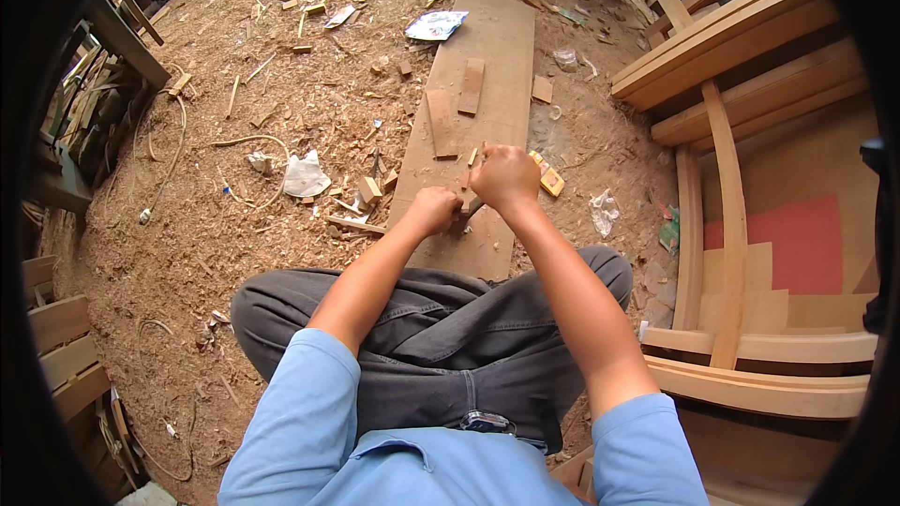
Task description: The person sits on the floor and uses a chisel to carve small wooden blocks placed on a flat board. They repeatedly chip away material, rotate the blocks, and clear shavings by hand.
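Both hands, left hand (433,209) & right hand (503,176), pinch small wood piece (471,202) btwn them.

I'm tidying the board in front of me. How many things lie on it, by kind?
Flat wooden strips lying on the board: 2 (one, another)
Crumpled wrapper at its far end: 1
Total: 3

I'm looking at a woodworking shop, dirt-floor type. Ground (234,225) is covered in sawdust and shavings, with offcut blocks (370,189) scattered about. A long flat board (497,47) lies on the floor, a half-built wooden frame (731,178) stands on the right, stacked planks (61,347) on the left.
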